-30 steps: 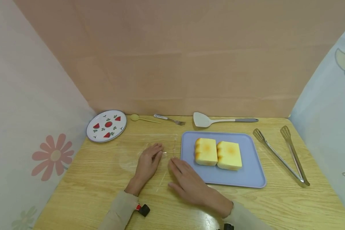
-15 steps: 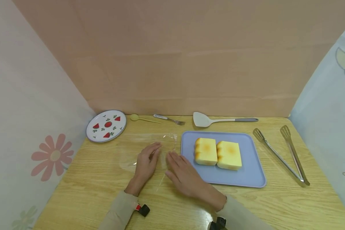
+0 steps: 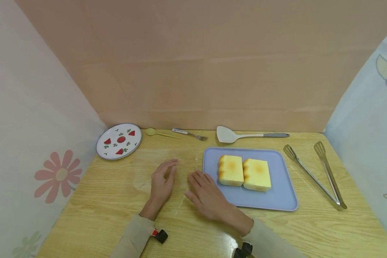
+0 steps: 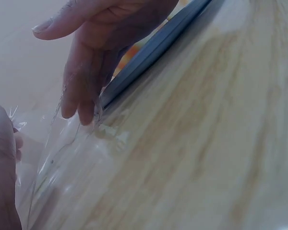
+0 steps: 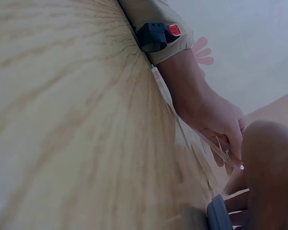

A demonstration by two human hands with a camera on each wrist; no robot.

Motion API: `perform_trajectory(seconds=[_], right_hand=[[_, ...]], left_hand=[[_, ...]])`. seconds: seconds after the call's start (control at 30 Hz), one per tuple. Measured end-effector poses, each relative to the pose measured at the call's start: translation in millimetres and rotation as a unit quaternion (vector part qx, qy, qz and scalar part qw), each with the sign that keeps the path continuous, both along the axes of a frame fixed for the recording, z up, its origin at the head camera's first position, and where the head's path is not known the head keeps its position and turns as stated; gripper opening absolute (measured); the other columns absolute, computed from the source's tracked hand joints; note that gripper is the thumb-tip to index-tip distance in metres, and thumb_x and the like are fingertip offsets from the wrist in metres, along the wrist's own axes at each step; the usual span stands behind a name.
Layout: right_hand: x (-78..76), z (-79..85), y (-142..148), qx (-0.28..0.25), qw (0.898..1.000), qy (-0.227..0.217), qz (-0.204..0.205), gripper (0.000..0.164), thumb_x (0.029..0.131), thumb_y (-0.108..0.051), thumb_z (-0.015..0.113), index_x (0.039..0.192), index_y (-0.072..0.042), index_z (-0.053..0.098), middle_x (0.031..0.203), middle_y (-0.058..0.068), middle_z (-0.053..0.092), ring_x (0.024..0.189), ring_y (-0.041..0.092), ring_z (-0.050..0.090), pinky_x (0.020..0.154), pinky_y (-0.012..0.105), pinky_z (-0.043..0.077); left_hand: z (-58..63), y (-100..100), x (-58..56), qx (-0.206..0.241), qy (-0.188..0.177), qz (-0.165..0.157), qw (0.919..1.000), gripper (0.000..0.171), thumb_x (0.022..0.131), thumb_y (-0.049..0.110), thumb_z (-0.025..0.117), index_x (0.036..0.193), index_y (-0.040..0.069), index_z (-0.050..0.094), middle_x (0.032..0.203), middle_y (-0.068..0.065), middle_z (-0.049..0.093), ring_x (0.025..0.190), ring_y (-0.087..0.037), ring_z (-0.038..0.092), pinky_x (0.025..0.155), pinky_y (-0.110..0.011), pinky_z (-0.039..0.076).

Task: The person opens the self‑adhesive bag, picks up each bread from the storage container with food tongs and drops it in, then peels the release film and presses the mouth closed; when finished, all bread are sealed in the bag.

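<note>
A clear plastic bag (image 3: pixel 143 175) lies on the wooden table, its outline faint in the head view. My left hand (image 3: pixel 161 183) is at its right part and pinches a raised edge of the plastic between thumb and fingers; in the right wrist view this clear edge (image 5: pixel 221 152) runs into the fingers. My right hand (image 3: pixel 209 195) is beside the tray's left edge, its fingers reaching toward the bag. The left wrist view shows the right hand (image 4: pixel 98 57) with fairly straight fingers touching the clear plastic (image 4: pixel 57 148), thumb apart.
Right of the hands, a blue tray (image 3: pixel 277 199) bears two toast-shaped bread pieces (image 3: pixel 231 170). Metal tongs (image 3: pixel 322 179) lie spread at the right. Along the back are stacked plates (image 3: pixel 119 141), a yellow spoon (image 3: pixel 162 134), a fork (image 3: pixel 190 134) and a white spatula (image 3: pixel 227 134).
The left hand has drawn slightly left and toward me, lifting the plastic's edge. My right hand shifted slightly up and left, then stayed nearly still.
</note>
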State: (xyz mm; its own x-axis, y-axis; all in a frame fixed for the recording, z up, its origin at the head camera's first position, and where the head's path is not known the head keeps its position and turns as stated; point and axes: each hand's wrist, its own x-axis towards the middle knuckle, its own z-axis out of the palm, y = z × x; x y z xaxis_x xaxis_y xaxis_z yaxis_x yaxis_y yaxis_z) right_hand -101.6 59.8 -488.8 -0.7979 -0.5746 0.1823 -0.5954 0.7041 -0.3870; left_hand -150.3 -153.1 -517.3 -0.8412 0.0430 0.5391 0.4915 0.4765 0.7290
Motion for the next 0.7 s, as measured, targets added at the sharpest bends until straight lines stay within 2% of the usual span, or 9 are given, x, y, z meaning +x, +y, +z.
perform_trajectory(seconds=[0.17,0.33,0.43,0.7], right_hand=[[-3.4,-1.1,-1.3,-0.020,0.999,0.029,0.015,0.063,0.111,-0.042,0.033,0.155,0.003,0.036,0.162,0.021,0.035,0.152,0.035,0.028,0.125,0.050,0.022],[-4.5,-2.0,-1.9,0.004,1.000,0.017,0.011,0.064,0.111,-0.044,0.031,0.155,0.004,0.036,0.162,0.022,0.034,0.152,0.036,0.029,0.125,0.053,0.021],[-3.7,-1.4,-1.4,0.017,1.000,0.009,0.006,0.065,0.111,-0.045,0.031,0.155,0.003,0.037,0.161,0.021,0.036,0.152,0.036,0.029,0.125,0.054,0.019],[-2.6,-2.5,-1.5,0.037,0.999,0.036,-0.003,0.063,0.110,-0.046,0.035,0.151,0.001,0.044,0.156,0.019,0.045,0.150,0.037,0.032,0.125,0.053,0.018]], left_hand=[[0.8,0.2,-0.3,0.003,0.007,-0.005,1.0000,0.019,0.103,0.013,0.061,0.117,0.008,0.073,0.126,-0.002,0.071,0.122,-0.023,0.064,0.108,-0.038,0.049],[0.7,-0.6,-0.3,0.003,0.019,-0.004,0.9998,0.020,0.104,0.012,0.059,0.117,0.003,0.071,0.125,-0.005,0.071,0.120,-0.025,0.064,0.105,-0.039,0.051],[0.3,-0.5,-0.6,0.012,0.033,0.004,0.9994,0.019,0.104,0.010,0.058,0.117,0.003,0.071,0.123,-0.007,0.072,0.118,-0.026,0.065,0.104,-0.036,0.051],[0.8,1.1,-0.8,0.047,0.064,0.038,0.9961,0.022,0.100,-0.001,0.060,0.118,0.006,0.071,0.119,-0.010,0.073,0.117,-0.031,0.066,0.106,-0.026,0.047]])
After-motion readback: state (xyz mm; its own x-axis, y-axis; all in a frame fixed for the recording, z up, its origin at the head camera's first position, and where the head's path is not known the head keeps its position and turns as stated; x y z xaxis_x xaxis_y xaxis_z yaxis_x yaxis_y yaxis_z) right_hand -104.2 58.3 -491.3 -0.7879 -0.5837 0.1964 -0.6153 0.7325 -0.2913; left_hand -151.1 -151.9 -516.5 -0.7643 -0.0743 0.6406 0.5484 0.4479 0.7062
